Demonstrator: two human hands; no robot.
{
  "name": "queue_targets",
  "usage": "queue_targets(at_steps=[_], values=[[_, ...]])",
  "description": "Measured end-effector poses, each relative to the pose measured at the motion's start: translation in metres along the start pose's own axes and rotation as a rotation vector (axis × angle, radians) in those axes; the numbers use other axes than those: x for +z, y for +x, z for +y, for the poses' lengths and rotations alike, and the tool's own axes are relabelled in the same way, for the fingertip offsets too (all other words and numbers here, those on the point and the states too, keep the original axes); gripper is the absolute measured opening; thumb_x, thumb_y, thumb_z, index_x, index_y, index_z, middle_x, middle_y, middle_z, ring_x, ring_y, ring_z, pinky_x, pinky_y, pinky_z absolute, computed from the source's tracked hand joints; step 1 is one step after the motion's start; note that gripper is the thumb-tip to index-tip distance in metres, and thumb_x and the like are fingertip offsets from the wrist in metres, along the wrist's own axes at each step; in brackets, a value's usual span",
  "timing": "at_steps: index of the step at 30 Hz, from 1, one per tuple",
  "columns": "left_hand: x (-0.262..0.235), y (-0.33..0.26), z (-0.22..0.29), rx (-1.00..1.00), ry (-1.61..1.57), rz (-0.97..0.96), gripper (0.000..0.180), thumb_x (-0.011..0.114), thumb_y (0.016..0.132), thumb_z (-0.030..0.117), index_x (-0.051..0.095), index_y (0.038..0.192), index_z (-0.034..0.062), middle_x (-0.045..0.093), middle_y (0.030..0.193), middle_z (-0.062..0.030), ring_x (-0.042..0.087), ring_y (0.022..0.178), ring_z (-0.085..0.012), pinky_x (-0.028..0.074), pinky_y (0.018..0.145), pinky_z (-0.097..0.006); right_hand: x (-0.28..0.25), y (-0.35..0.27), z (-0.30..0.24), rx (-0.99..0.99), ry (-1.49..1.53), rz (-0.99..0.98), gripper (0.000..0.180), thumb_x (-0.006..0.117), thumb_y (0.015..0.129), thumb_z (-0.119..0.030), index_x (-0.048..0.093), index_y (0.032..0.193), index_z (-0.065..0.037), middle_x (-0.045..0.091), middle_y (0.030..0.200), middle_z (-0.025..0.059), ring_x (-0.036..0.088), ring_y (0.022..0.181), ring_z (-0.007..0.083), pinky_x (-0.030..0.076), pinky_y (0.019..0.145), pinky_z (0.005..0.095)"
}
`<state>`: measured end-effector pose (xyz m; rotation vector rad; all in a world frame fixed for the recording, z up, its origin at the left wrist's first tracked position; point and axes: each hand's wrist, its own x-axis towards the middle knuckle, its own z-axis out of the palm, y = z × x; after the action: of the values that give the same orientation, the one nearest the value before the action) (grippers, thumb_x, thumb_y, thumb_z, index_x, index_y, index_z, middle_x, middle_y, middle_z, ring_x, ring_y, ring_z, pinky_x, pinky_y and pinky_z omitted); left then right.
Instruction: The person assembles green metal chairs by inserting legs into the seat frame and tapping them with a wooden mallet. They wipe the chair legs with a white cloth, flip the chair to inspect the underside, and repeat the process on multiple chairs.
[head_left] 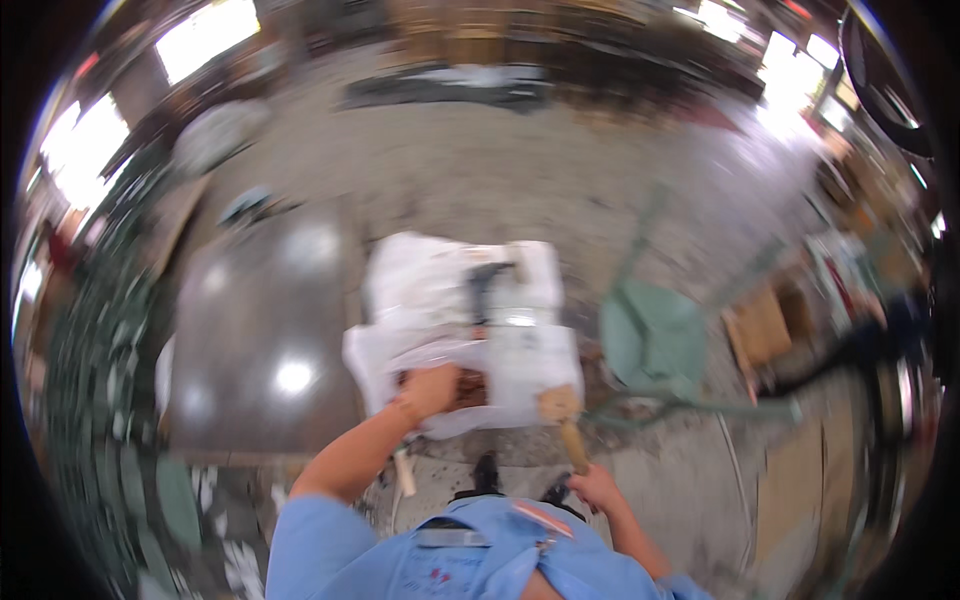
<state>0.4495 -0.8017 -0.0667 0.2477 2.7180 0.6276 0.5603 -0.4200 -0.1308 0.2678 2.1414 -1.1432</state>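
Observation:
My right hand [597, 488] is wrapped round the handle of a wooden mallet [560, 403], whose light-brown head rests over or just above the right edge of a white plastic-covered surface [530, 370]. My left hand [432, 390] reaches into an opened white bag [372, 352] among small reddish-brown pieces [470, 388], too blurred to name. Its fingers are hidden. Beyond the bag, a dark tool [482, 288], smeared by motion, lies on the white covering. A short light-coloured handle [404, 472] sticks out below my left forearm.
A shiny dark tabletop [270, 350] stands to the left. On the right are a green chair-like frame [655, 335] and an open cardboard box [758, 330]. Another person's dark-sleeved arm [840, 355] reaches in at the right. Stacked green pieces [90, 350] line the far left.

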Motion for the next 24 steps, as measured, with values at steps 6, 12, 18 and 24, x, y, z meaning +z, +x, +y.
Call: queue_targets(at_steps=[6, 12, 18, 24], values=[[-0.004, 0.008, 0.000, 0.081, 0.191, 0.061, 0.030, 0.050, 0.093, 0.023, 0.069, 0.097, -0.0014, 0.068, 0.095, -0.0255, 0.065, 0.089, -0.0425, 0.050, 0.080, -0.050, -0.002, -0.032, 0.019, 0.014, 0.095, 0.047, 0.022, 0.066, 0.071, -0.024, 0.061, 0.080, -0.005, 0.058, 0.060, 0.0050, 0.055, 0.053, 0.0160, 0.044, 0.052, 0.0335], [-0.007, 0.000, 0.008, 0.102, 0.101, 0.148, 0.031, 0.051, 0.094, 0.027, 0.067, 0.100, 0.0010, 0.067, 0.091, -0.0215, 0.062, 0.089, -0.0442, 0.049, 0.083, -0.049, -0.021, -0.077, 0.020, -0.207, 0.123, 0.099, 0.027, 0.065, 0.073, -0.023, 0.059, 0.089, -0.002, 0.061, 0.072, 0.0079, 0.057, 0.068, 0.0172, 0.046, 0.063, 0.0336], [-0.028, -0.028, 0.033, 0.110, 0.250, 0.221, 0.031, 0.057, 0.090, 0.023, 0.063, 0.078, -0.0049, 0.063, 0.074, -0.0252, 0.060, 0.069, -0.0430, 0.044, 0.065, -0.050, -0.067, -0.130, 0.006, -0.408, 0.273, 0.147, 0.027, 0.067, 0.078, -0.023, 0.058, 0.093, -0.003, 0.061, 0.074, 0.0097, 0.057, 0.069, 0.0187, 0.047, 0.065, 0.0346], [0.039, -0.010, 0.218, 0.084, -0.742, 0.337, 0.038, 0.047, 0.102, 0.035, 0.053, 0.077, 0.0070, 0.042, 0.056, 0.0019, 0.041, 0.044, -0.0103, 0.031, 0.040, -0.027, -0.128, -0.165, 0.012, -0.622, 0.346, 0.401, 0.023, 0.067, 0.083, -0.023, 0.059, 0.094, -0.005, 0.063, 0.079, 0.0119, 0.061, 0.073, 0.0243, 0.049, 0.068, 0.0371]])
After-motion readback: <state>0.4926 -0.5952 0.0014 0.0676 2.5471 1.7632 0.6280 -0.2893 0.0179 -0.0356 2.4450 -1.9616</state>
